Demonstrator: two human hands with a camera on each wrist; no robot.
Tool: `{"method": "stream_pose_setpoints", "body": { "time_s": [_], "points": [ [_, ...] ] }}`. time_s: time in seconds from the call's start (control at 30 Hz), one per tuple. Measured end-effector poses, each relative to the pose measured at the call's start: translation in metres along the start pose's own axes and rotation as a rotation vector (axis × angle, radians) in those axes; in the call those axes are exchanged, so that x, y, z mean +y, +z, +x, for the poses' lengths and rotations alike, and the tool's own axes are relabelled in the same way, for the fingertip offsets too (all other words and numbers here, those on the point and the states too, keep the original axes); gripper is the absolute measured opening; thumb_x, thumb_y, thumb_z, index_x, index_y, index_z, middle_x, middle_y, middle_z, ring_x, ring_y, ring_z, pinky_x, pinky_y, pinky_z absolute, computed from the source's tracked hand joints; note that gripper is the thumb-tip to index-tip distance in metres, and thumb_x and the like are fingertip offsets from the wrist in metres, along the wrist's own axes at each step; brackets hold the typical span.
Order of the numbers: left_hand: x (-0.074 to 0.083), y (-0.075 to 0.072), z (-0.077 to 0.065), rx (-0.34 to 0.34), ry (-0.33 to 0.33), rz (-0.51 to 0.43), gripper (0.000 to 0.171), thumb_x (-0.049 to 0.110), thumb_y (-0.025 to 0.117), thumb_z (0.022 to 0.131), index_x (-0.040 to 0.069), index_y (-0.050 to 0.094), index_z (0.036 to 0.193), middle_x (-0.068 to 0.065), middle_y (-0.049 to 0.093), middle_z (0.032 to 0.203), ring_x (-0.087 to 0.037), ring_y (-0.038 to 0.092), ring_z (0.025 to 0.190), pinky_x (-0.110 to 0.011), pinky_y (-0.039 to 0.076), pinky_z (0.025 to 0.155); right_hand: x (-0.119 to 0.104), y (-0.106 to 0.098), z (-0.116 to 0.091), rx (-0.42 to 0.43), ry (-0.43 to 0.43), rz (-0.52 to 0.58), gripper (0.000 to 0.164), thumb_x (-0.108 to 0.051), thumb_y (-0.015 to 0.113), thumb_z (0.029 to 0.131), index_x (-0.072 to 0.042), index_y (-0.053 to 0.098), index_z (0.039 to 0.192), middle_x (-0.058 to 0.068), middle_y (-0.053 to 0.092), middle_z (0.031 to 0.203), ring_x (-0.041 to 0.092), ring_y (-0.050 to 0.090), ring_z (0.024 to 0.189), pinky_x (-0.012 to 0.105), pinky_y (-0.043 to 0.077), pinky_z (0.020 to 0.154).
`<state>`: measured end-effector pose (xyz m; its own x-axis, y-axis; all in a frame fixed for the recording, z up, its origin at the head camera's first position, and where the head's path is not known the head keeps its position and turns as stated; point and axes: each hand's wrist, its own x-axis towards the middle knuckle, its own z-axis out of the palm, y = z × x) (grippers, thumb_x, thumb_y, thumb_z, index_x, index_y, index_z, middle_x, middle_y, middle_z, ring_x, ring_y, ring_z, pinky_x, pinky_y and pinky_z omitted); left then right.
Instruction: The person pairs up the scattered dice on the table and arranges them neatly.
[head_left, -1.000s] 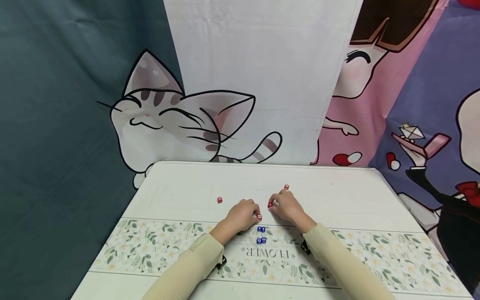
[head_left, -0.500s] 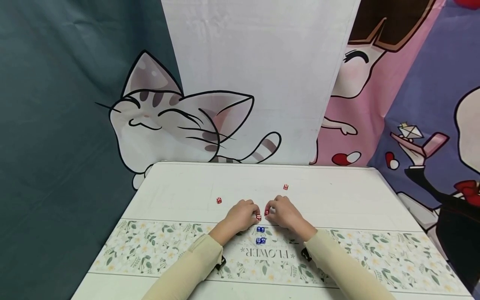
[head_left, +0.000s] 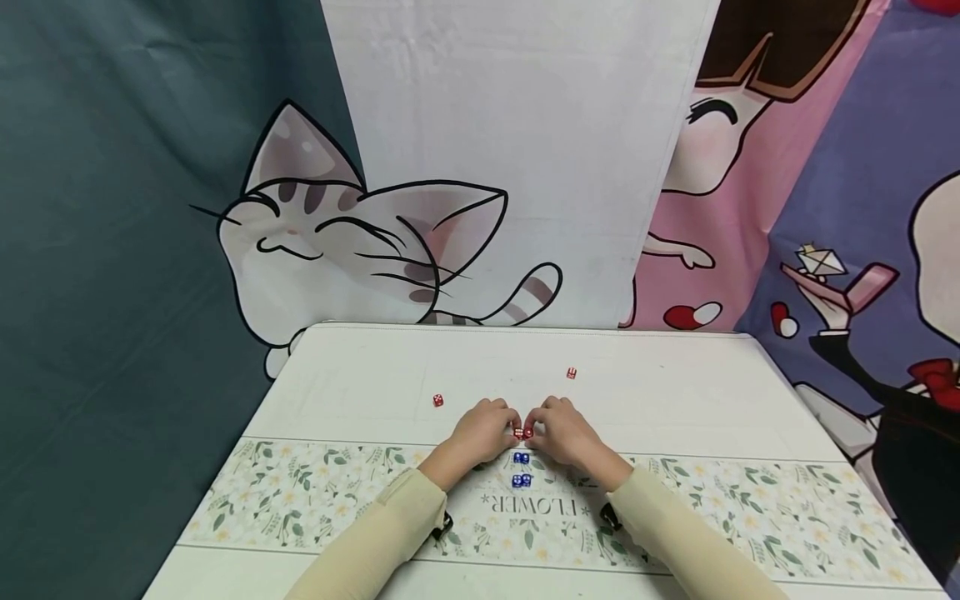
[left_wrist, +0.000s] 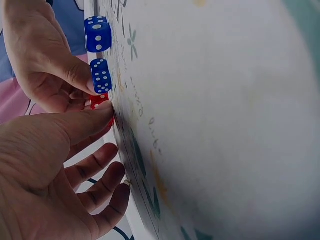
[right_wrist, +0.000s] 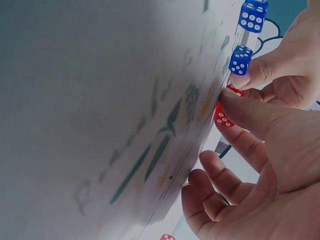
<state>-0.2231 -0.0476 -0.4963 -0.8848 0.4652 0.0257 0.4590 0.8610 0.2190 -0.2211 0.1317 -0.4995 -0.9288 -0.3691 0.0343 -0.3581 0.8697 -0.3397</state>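
Observation:
Between thumb and finger my left hand (head_left: 482, 431) pinches a red die (head_left: 518, 433) on the white part of the table. My right hand (head_left: 564, 431) pinches another red die (head_left: 528, 432), brought right up beside the first. The right wrist view shows this right-hand die (right_wrist: 224, 117) between thumb and forefinger, other fingers loosely curled. Just nearer the person, blue dice stand in two side-by-side pairs, a far pair (head_left: 521, 457) and a near pair (head_left: 521, 481). In the left wrist view, the left thumb partly hides the red dice.
One loose red die (head_left: 438, 401) lies left of the hands, and another red die (head_left: 572, 373) lies farther back. A floral runner band (head_left: 360, 500) printed with "FLOWER" crosses the table (head_left: 360, 367). Cartoon-printed curtains (head_left: 600, 167) hang behind.
My right hand has brought its red die leftward and nearer the person, up beside the one in the left hand. The left hand has stayed in place.

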Motion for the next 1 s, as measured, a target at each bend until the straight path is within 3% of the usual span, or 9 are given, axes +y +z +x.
{"method": "stream_pose_setpoints", "body": {
  "time_s": [0.33,0.57,0.77,1.0],
  "points": [
    [-0.001,0.0,-0.001,0.002,0.0,-0.007,0.015,0.035,0.078,0.09,0.025,0.072,0.099,0.007,0.06,0.096,-0.014,0.051,0.084,-0.031,0.046,0.072,-0.001,0.001,-0.001,-0.01,0.007,-0.006,0.014,-0.028,0.083,0.084,-0.026,0.072,0.091,0.001,0.058,0.102,0.021,0.05,0.093,0.037,0.042,0.077],
    [-0.007,-0.004,-0.002,-0.043,0.04,-0.064,0.021,0.032,0.076,0.091,0.022,0.073,0.11,0.006,0.064,0.104,-0.014,0.055,0.093,-0.031,0.048,0.082,0.0,0.001,-0.001,-0.021,0.012,-0.007,0.015,-0.028,0.083,0.084,-0.027,0.072,0.093,0.001,0.058,0.104,0.022,0.05,0.095,0.038,0.043,0.078],
    [-0.027,-0.02,-0.006,-0.013,0.064,-0.176,0.03,0.024,0.073,0.094,0.014,0.069,0.121,-0.002,0.067,0.116,-0.02,0.062,0.111,-0.037,0.05,0.096,0.0,0.0,-0.001,-0.035,0.015,0.006,0.015,-0.028,0.083,0.085,-0.028,0.071,0.094,0.002,0.059,0.107,0.022,0.05,0.095,0.038,0.043,0.079],
    [-0.06,-0.043,-0.012,0.092,-0.018,-0.21,0.03,0.023,0.073,0.094,0.013,0.068,0.122,-0.004,0.065,0.121,-0.025,0.058,0.119,-0.042,0.048,0.101,0.001,-0.001,0.0,-0.061,0.027,0.022,0.015,-0.03,0.082,0.085,-0.03,0.071,0.095,0.002,0.059,0.11,0.021,0.05,0.097,0.04,0.044,0.082]
  ]
}}
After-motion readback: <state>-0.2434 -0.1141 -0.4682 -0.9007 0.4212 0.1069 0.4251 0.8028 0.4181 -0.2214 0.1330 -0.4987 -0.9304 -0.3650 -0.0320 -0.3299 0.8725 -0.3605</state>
